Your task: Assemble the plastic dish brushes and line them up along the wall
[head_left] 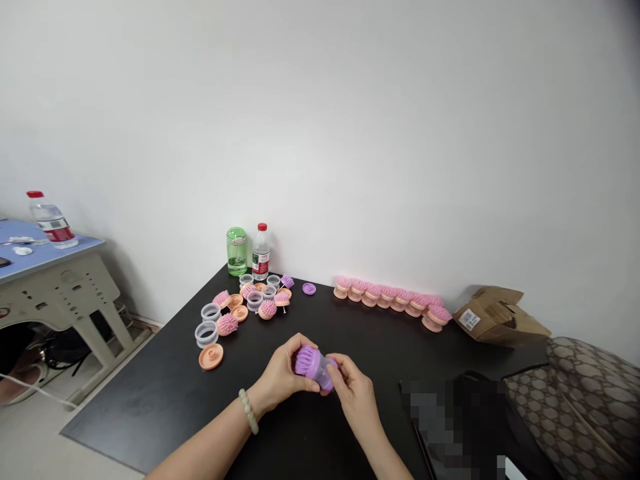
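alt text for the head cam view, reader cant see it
The left hand and right hand hold a purple bristled brush with a clear cup over a black table. Beyond lie scattered pink brush heads, clear rings and orange discs, and a row of pink brushes on orange bases along the wall.

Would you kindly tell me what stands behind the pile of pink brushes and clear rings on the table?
A green translucent bottle and a red-capped water bottle stand behind the pile, by the white wall. The wall directly behind them is hidden.
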Available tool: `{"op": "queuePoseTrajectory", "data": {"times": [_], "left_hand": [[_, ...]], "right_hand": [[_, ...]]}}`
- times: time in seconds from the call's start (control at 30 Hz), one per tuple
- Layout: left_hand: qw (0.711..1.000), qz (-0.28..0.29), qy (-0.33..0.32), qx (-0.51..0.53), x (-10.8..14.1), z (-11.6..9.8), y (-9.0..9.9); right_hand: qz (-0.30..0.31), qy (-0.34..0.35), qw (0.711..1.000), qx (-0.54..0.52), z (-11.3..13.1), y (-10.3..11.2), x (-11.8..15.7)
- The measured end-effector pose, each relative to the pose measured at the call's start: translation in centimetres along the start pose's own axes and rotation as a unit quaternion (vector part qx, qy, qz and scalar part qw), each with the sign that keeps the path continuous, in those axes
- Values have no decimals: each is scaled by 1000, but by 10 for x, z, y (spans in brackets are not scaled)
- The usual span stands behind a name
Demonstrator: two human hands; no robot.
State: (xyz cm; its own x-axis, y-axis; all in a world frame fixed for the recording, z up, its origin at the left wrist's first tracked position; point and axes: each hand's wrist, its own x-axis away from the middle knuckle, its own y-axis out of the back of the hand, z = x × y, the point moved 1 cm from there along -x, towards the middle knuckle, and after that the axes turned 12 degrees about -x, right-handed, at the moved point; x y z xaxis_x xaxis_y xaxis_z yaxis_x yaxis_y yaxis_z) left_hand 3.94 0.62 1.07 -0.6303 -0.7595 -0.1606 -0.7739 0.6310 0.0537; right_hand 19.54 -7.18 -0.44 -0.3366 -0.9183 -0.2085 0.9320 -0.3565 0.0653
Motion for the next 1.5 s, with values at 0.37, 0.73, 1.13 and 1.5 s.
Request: {"op": "queuePoseTrajectory", "data": {"times": [0.37, 0.73, 1.13, 1.5], "left_hand": [[999, -17, 2, -36, 2, -6, 0], [995, -62, 53, -52, -2, 2, 1], [991, -8, 87, 104, 1, -5, -3], [996, 46, -6, 73, 2, -4, 1]], "right_hand": [[39, -50, 985, -160, -4, -2, 0], [65, 124, 990, -26, -1, -1, 1], [45, 237, 963, 120, 6, 3, 6], [80, -173, 957, -217, 3, -7, 2]]}}
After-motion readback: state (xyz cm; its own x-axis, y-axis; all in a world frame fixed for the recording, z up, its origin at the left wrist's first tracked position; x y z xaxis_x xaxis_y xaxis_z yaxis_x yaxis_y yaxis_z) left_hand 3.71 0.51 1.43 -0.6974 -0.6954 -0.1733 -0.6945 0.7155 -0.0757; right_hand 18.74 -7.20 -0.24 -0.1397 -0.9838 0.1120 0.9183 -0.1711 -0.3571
